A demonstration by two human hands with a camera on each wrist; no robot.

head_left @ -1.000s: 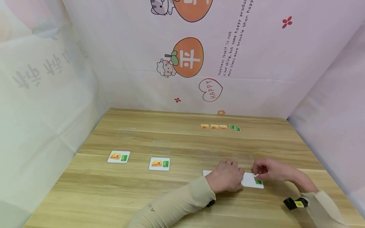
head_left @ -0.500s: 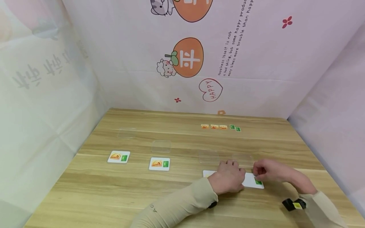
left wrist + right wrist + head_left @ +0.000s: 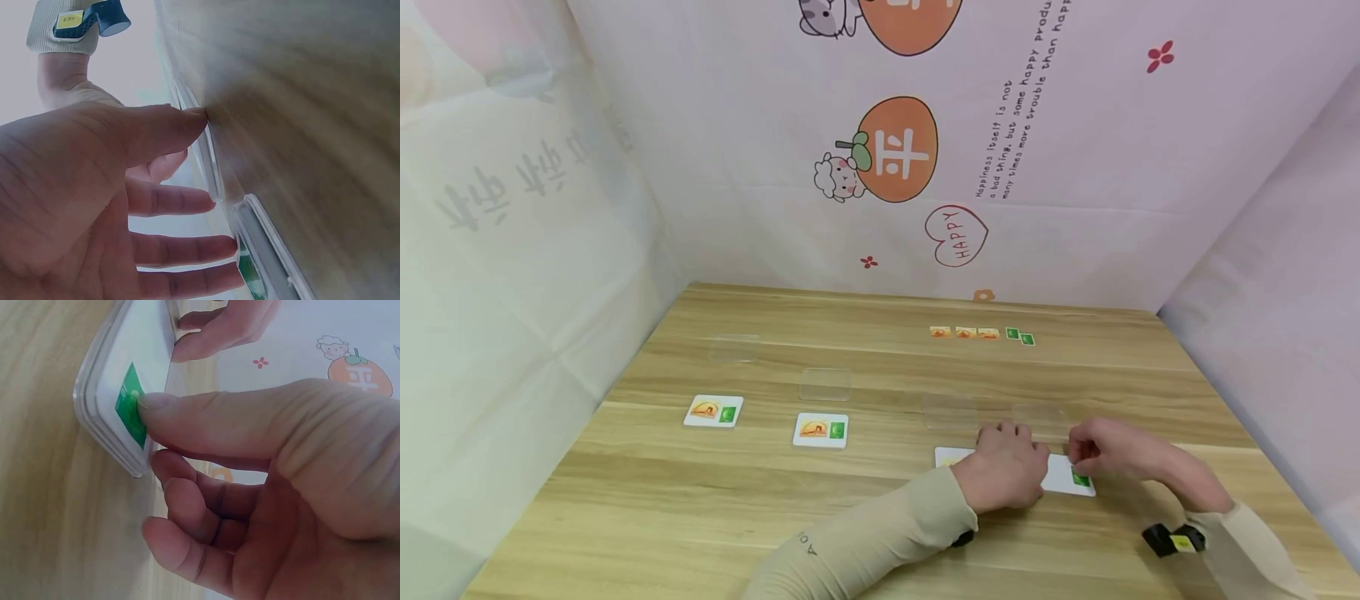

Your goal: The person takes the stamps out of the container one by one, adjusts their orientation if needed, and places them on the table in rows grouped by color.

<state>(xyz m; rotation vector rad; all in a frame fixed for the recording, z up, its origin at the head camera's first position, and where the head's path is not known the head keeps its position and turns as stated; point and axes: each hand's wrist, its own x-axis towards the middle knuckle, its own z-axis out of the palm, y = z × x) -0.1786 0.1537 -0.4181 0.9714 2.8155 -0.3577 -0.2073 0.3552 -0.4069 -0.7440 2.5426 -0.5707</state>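
Note:
My left hand (image 3: 1011, 467) spans a white card in a clear case (image 3: 1060, 475), its thumb at the near edge and fingers at the far edge. In the left wrist view its outer fingers reach a second white card (image 3: 265, 265) with a green corner. That card (image 3: 952, 456) is mostly hidden under the hand in the head view. At the first card's right end, my right hand (image 3: 1112, 448) has its thumb on a small green sticker (image 3: 130, 407). The index finger curls against the case edge below that thumb, and the other fingers are curled too.
Two white cards with orange and green pictures lie left, the outer card (image 3: 713, 412) and the inner card (image 3: 821, 430). Several clear plates, such as one clear plate (image 3: 826, 384), lie behind. Orange stickers (image 3: 966, 332) and green stickers (image 3: 1027, 339) lie farther back, before the wall cloth (image 3: 760, 208).
My left hand has shifted slightly to the right along the card. The right thumb stays at the green sticker, and the loose cards and stickers have not moved.

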